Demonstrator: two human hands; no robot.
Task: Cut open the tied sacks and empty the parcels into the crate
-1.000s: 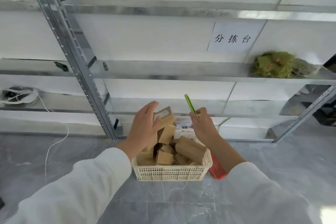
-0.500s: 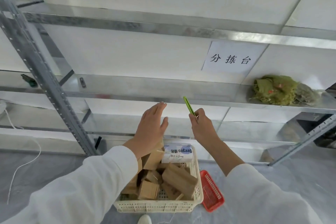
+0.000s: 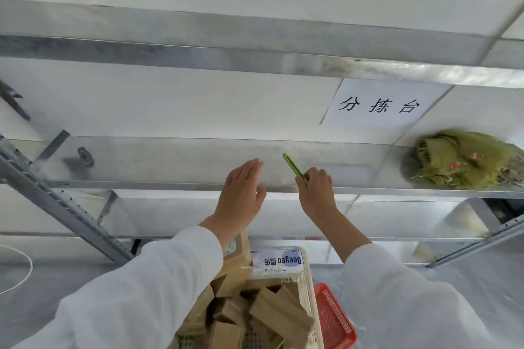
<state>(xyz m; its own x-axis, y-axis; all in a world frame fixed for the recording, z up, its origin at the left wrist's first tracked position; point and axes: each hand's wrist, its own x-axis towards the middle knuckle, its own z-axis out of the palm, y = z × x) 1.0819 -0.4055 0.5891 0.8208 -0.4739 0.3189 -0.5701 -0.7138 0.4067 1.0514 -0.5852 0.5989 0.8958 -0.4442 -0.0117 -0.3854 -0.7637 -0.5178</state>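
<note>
Galvanised steel shelving (image 3: 255, 48) against white wall panels (image 3: 170, 105), paper sign (image 3: 380, 105) with black Chinese characters above the middle shelf (image 3: 170, 156), perforated upright (image 3: 65, 212) at left, grey marbled floor (image 3: 56, 286), even soft light

Crate (image 3: 310, 296) of parcels (image 3: 279, 317) at bottom centre, small basket (image 3: 334, 317) just right of it, crumpled sack (image 3: 465, 160) on shelf (image 3: 170, 161) at right, paper sign (image 3: 380, 103) above it

crate (image 3: 312, 309): bottom edge cuts it, sleeve (image 3: 147, 292) hides left | green sack (image 3: 465, 161): blurred, cut right
</note>
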